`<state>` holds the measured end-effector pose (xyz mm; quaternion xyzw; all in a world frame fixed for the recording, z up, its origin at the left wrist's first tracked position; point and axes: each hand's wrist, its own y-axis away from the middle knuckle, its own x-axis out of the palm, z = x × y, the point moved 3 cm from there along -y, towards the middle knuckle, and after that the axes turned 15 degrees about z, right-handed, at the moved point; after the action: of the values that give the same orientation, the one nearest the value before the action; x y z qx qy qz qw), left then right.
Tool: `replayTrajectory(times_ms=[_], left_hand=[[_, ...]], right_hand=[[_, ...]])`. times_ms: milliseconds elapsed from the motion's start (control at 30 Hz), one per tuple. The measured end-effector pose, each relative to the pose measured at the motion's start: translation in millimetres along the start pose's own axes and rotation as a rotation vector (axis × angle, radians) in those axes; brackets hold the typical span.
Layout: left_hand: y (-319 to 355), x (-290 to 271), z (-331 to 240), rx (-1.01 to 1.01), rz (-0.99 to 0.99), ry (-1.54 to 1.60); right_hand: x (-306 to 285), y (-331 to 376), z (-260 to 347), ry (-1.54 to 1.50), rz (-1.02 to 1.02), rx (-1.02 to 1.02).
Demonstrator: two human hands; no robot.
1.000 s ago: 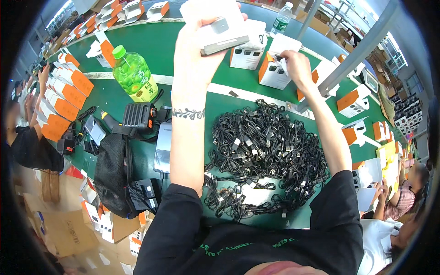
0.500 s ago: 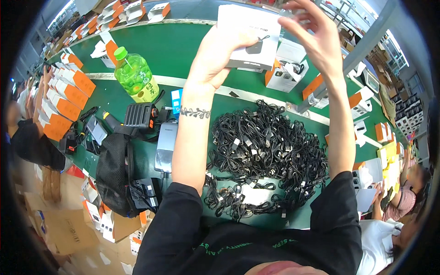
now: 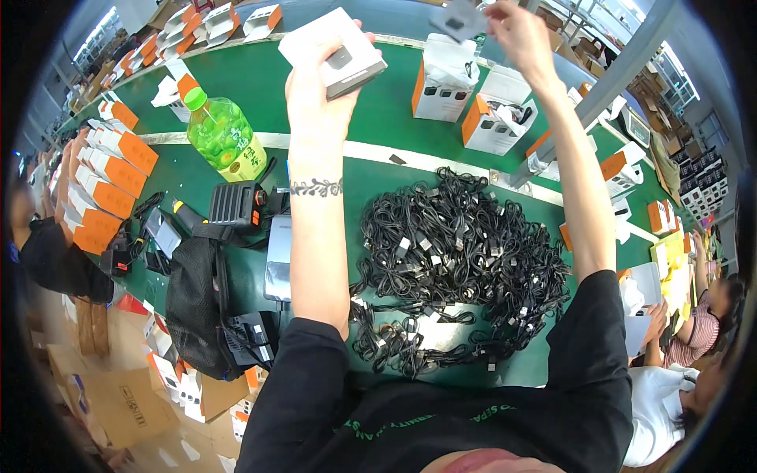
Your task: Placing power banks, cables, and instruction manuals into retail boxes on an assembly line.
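Up over the far part of the green table, my left hand (image 3: pixel 311 98) is closed round a stack of white booklets (image 3: pixel 309 38) with a small device pictured on top. My right hand (image 3: pixel 520 35) is raised to the right, its fingers pinching a thin greyish booklet (image 3: pixel 459 19) that is blurred by motion. Below that booklet stands an open white-and-orange box (image 3: pixel 444 83) with white wrapping at its top. Beside it, a second open box (image 3: pixel 497 122) shows a black cable inside. Between my forearms lies a large heap of bundled black cables (image 3: pixel 465 252).
A green drink bottle (image 3: pixel 227 134), a black ribbed device (image 3: pixel 236 203), a power bank (image 3: pixel 278 256) and a black mesh bag (image 3: pixel 192 303) are left of my left forearm. A metal post (image 3: pixel 623 75) rises at right. Orange-and-white boxes (image 3: pixel 118 189) line the left; co-workers sit at both sides.
My left hand has moved left with the booklet stack, tilting it. My right hand has gone from beside the stack to farther up, a single booklet now in its fingers.
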<state>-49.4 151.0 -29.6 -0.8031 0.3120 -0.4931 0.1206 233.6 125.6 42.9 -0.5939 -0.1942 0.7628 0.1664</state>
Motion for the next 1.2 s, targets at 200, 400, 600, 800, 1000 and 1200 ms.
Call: replayTrajectory(times_ms=[200, 400, 600, 800, 1000, 1200], left_hand=[[3, -2, -2, 0.030, -0.003, 0.045], [-2, -7, 7, -0.003, 0.026, -0.005], [-3, -15, 4, 0.059, 0.229, 0.121], [-5, -16, 3, 0.060, 0.024, 0.128], [-5, -11, -1, 0.027, 0.128, 0.089], [-4, -10, -1, 0.037, 0.051, 0.161]], right_hand=[[53, 4, -23, 0.298, 0.048, -0.163], [73, 4, -28, 0.465, 0.272, -0.121], [27, 2, -3, 0.457, -0.104, 0.054], [29, 6, -35, 0.513, 0.086, -0.001], [34, 3, -32, 0.673, 0.034, -0.072], [62, 4, -53, 0.756, 0.155, -0.038]])
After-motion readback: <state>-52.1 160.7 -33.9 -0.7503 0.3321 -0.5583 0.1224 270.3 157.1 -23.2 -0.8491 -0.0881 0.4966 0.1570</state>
